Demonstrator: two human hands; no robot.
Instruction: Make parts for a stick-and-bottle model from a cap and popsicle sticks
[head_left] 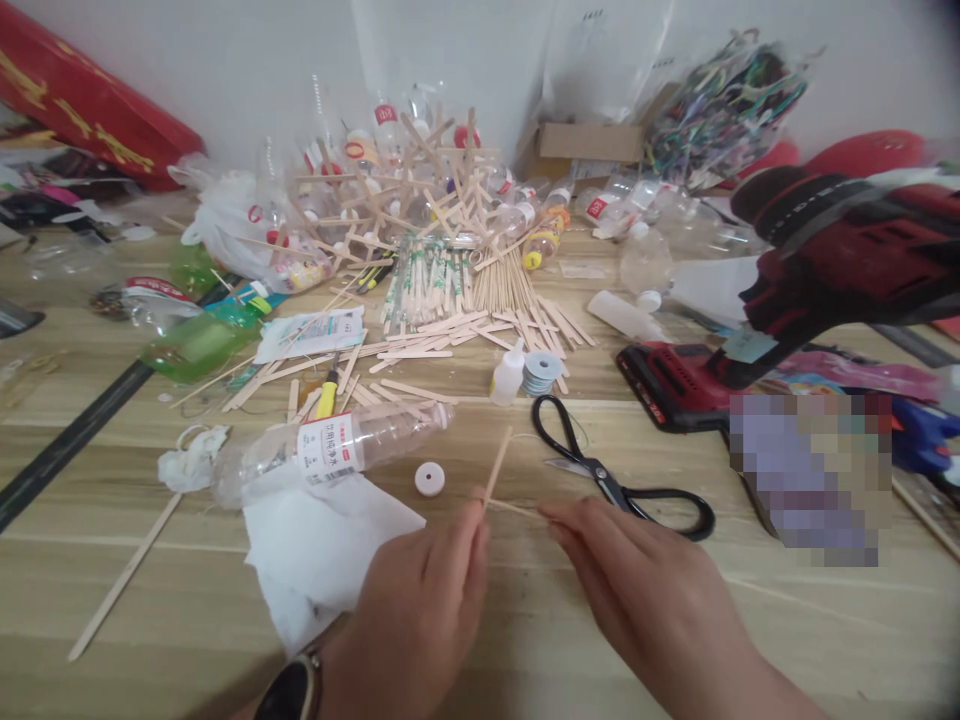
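My left hand [427, 575] pinches a flat wooden craft stick [499, 462] that points up and away from me. Between the fingertips of my right hand [652, 580] is the end of a second thin wooden stick [516, 509]. Its other end meets the first stick at my left fingertips; whether the two are joined I cannot tell. Just beyond my right hand lie black-handled scissors [600, 475], blades parted. A white bottle cap [430, 479] with a hole rests left of the sticks. Farther back stand a small glue bottle [508, 375] and a spool of thread [541, 374].
A clear plastic bottle [330, 450] lies at left above white paper [322, 545]. Behind are loose craft sticks [442, 330], wrapped sticks [427, 285] and crossed-stick pieces among bottles. A red power drill [832, 260] stands at right, near a blurred patch.
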